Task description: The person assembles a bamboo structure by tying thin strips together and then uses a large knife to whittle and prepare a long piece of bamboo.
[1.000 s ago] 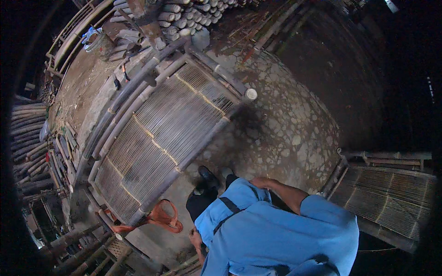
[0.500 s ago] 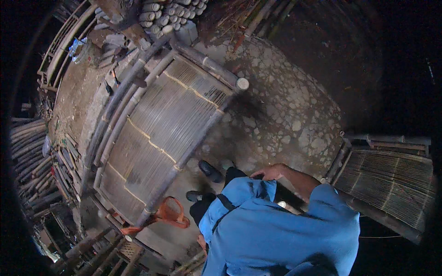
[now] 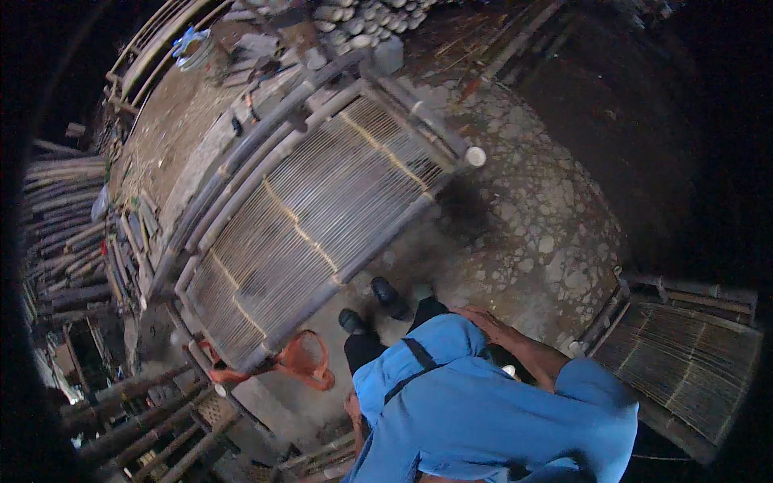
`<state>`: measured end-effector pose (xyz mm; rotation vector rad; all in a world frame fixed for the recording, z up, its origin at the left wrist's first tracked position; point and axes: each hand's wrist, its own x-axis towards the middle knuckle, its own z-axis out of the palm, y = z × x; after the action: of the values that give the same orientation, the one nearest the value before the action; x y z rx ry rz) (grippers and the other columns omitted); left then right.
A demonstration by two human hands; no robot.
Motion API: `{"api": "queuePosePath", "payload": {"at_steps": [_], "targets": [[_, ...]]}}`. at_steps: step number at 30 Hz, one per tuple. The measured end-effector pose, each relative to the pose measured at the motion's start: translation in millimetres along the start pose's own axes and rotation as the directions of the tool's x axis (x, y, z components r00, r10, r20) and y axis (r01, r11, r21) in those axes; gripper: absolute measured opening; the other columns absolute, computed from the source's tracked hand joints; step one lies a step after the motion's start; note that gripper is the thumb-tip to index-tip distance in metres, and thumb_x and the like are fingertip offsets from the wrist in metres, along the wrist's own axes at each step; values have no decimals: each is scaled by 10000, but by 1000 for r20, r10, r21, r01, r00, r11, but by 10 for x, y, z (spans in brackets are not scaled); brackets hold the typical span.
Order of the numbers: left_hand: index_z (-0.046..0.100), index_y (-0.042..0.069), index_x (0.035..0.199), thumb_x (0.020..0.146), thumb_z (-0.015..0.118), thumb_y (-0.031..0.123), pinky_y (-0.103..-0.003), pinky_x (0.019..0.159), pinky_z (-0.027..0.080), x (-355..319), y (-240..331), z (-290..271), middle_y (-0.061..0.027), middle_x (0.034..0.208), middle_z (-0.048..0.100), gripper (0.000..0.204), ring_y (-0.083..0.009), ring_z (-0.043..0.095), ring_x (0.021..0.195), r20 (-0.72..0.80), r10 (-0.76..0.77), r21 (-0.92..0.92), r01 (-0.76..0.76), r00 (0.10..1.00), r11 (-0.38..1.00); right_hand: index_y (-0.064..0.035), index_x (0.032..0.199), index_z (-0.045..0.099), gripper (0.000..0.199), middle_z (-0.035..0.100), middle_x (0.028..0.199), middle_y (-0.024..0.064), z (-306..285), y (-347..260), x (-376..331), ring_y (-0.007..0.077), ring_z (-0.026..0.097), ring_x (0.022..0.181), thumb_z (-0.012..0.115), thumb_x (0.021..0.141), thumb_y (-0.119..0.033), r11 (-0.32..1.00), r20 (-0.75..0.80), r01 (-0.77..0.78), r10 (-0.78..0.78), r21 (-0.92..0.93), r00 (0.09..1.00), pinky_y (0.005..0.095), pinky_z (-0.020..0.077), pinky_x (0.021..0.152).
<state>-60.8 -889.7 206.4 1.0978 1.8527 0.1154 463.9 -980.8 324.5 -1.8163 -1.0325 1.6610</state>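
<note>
My right hand (image 3: 481, 322) rests by my right knee at the hem of my blue shirt (image 3: 499, 410). Its fingers lie loosely extended, and nothing shows in it. My left hand (image 3: 353, 405) hangs low beside my left thigh, mostly covered by the shirt, so its fingers cannot be made out. In front of me stands a bamboo bench (image 3: 310, 217) with a slatted top tied by pale cord; neither hand touches it. An orange strap or mesh (image 3: 306, 360) hangs at its near left corner. My dark shoes (image 3: 390, 298) are on the ground between bench and body.
A second slatted bamboo bench (image 3: 676, 354) stands at the right. Stacked bamboo poles (image 3: 68, 217) lie at the far left, and cut bamboo ends (image 3: 362, 24) are piled at the back. Stony ground (image 3: 539, 217) stretches beyond the first bench.
The view has shifted, so the bench and ground sit further right and slightly lower. My right hand stays by the knee; my left hand remains low at my side.
</note>
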Motion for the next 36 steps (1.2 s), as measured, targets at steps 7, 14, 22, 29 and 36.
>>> {"api": "queuePosePath", "payload": {"at_steps": [7, 14, 22, 29, 36], "targets": [[678, -44, 1060, 926, 555, 362, -401, 815, 482, 434, -136, -402, -177, 924, 693, 446, -283, 628, 867, 74, 11, 24, -13, 997, 1000, -110, 1424, 480, 507, 509, 1432, 101, 816, 163, 60, 259, 470, 1326, 558, 952, -276, 833, -133, -102, 206, 544, 969, 395, 354, 1118], [659, -77, 1076, 928, 601, 342, -376, 809, 504, 726, 192, -1251, -182, 885, 691, 448, -266, 643, 832, 192, -67, 51, 58, 979, 997, -68, 1464, 396, 567, 494, 1429, 138, 1899, -561, -396, 205, 500, 1276, 572, 951, -235, 892, -313, -167, 316, 421, 895, 370, 392, 1071], [609, -5, 1016, 952, 537, 161, -266, 512, 458, 1424, -62, -2402, -77, 683, 611, 192, -139, 549, 533, 332, -271, -344, 383, 903, 857, -28, 1238, 605, 356, 665, 1167, 109, 3099, -402, -899, 231, 621, 1064, 604, 919, -187, 892, -285, -280, 388, 354, 877, 322, 484, 921], [564, 30, 954, 966, 526, 121, -250, 495, 438, 1468, 750, -2473, -13, 611, 493, 100, -107, 472, 490, 331, -302, -274, 397, 894, 876, 36, 1184, 611, 461, 674, 1138, 92, 3634, -486, -781, 252, 626, 1020, 497, 983, -363, 934, -480, 70, 114, 350, 870, 360, 483, 922], [564, 11, 1025, 941, 588, 124, -299, 578, 492, 2213, 648, -2228, -92, 814, 593, 143, -157, 579, 680, 480, 165, -114, -125, 862, 986, 70, 1170, 608, 681, 670, 1137, 131, 3978, -352, -594, 242, 607, 1034, 501, 955, -567, 809, -543, 177, 197, 560, 816, 372, 470, 943]]}}
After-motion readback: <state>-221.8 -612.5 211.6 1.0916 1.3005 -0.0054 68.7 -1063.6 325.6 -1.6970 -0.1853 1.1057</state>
